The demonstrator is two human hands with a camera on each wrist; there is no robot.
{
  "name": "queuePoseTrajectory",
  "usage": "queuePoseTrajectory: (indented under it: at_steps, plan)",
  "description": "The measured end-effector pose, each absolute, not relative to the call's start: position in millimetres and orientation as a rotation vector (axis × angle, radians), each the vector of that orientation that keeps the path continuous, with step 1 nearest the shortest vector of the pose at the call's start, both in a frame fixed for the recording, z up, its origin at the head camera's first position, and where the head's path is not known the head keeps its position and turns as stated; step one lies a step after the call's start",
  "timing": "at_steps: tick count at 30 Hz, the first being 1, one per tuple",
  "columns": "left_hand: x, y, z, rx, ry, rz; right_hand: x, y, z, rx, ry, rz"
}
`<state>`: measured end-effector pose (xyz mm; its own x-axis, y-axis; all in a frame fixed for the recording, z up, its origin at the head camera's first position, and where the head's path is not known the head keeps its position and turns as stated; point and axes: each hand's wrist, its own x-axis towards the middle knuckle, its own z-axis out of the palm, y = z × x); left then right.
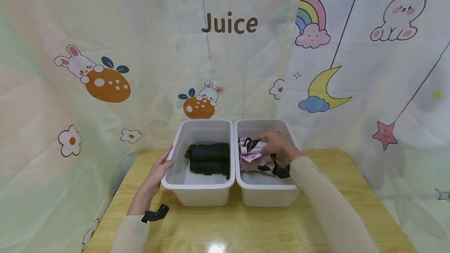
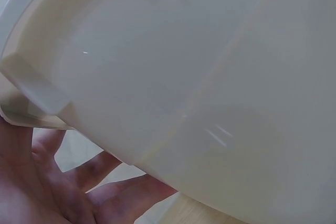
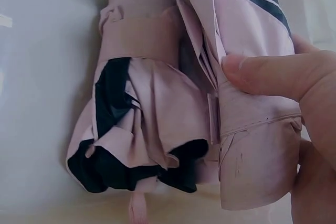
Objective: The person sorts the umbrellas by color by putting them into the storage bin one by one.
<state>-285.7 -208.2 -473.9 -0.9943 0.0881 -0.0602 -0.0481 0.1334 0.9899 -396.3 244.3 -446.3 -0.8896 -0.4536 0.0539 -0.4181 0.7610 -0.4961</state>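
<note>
Two white plastic bins stand side by side on a wooden table. The left bin (image 1: pixel 175 182) holds folded black umbrellas (image 1: pixel 208 158). My left hand (image 1: pixel 159 171) rests with straight fingers against that bin's outer left wall (image 2: pixel 184 77). The right bin (image 1: pixel 267 192) holds folded pink umbrellas (image 1: pixel 254 155) with black lining. My right hand (image 1: pixel 277 145) reaches into it and grips one pink umbrella (image 3: pixel 257 129), thumb (image 3: pixel 273 74) across its wrap. A second pink umbrella (image 3: pixel 142 124) lies beside it on the bin floor.
The wooden table (image 1: pixel 225 225) extends in front of the bins toward me. A printed cartoon curtain (image 1: pixel 105 69) hangs close behind and around the table. A black wrist strap (image 1: pixel 154 214) shows on my left forearm.
</note>
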Motion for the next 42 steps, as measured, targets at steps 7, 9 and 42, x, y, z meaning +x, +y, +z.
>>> queuePoseTrajectory:
  at_steps: [7,9,42]
  plan:
    - [-287,-211,-473,0.066,2.292,2.0,-402,237,-455,-0.738,2.854,-0.839]
    - [-286,-210,-473,0.064,2.288,2.005,-401,236,-456,-0.698,2.855,-0.833]
    - [-287,-208,-472,0.042,2.272,2.001,-402,237,-478,-0.275,2.527,-1.319]
